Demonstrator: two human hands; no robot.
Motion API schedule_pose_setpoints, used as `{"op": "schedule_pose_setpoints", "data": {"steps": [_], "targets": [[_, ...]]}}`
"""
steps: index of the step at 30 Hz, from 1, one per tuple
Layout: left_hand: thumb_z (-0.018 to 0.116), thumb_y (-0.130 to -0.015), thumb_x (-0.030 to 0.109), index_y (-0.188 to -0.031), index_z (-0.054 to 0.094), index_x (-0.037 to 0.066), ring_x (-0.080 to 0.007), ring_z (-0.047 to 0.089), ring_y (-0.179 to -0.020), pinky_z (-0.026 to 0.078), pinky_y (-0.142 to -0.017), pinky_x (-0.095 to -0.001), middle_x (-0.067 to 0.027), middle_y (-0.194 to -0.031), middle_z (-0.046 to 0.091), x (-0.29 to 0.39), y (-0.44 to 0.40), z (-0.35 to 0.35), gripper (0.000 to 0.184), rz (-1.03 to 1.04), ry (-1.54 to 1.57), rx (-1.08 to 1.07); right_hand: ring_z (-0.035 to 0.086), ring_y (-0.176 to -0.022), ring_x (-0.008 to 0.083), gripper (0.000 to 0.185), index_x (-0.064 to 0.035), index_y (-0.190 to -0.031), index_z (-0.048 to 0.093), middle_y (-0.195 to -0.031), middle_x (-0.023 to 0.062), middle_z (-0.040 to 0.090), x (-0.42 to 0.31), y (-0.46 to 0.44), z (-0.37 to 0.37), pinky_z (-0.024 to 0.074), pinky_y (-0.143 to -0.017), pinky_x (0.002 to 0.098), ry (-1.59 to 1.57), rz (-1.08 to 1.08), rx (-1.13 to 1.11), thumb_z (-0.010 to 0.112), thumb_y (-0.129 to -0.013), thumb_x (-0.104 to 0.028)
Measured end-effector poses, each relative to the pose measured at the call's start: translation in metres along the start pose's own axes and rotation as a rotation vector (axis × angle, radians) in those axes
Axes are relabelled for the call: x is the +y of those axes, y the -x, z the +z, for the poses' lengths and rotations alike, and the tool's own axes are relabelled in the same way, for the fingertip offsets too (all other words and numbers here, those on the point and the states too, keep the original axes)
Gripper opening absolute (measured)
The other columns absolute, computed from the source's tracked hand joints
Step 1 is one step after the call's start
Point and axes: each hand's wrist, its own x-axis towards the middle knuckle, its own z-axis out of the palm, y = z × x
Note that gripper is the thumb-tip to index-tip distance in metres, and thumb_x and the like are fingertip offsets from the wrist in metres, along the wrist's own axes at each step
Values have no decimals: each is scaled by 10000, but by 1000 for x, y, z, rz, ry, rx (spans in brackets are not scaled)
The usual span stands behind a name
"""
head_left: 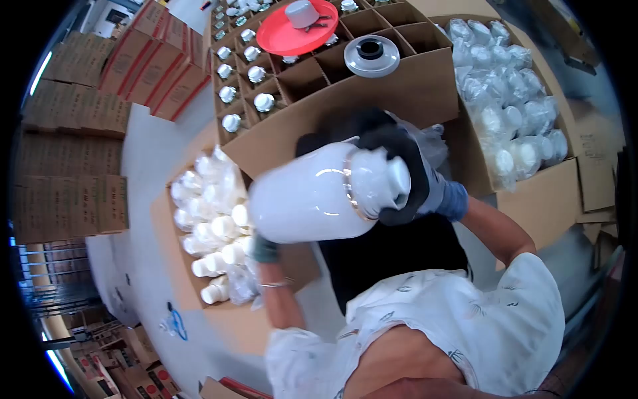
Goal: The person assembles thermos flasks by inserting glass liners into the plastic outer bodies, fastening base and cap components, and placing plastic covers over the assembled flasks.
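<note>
A large, glossy white bottle (302,196) lies nearly sideways in front of my body, with its white cap (399,181) toward the right. My right hand (415,169), in a dark grey glove, wraps round the bottle's neck and cap end. A gold-coloured band (348,179) runs round its shoulder. At the bottle's lower left edge is my left hand (266,250), in a green glove; the bottle hides its fingers, so I cannot see their grip. Clear plastic wrap (433,143) shows behind my right hand.
Ahead stands a divided carton (372,100) with several capped bottles in its cells. A red plate (276,30) and a round, pale lid-like part (372,61) rest on it. Boxes of plastic-wrapped white items flank me, left (219,229) and right (515,106). Stacked cartons (73,133) stand far left.
</note>
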Motion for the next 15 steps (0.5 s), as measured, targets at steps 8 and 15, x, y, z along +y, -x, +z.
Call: {"op": "schedule_pose_setpoints", "data": {"steps": [8,15], "targets": [[509,-868,207,-887,678,59,-326,671,-785,527,-712,-430,-175,-819,681,102,-87,89,225,187,-553,-890,561,-1092,299,322,-110,-1078,657,-1190,133,551,82,-35,-83,481,-894,425,620,-273,-126,722,-773,-194],[662,-826,436,-1064,646,26,-340,650,-885,504,-792,-425,-192,-943,666,83,-103,67,474,127,-38,-542,553,-1058,343,544,-223,-1298,522,-1166,149,533,221,-157,-123,462,-920,408,774,132,-485,691,-788,-141]]}}
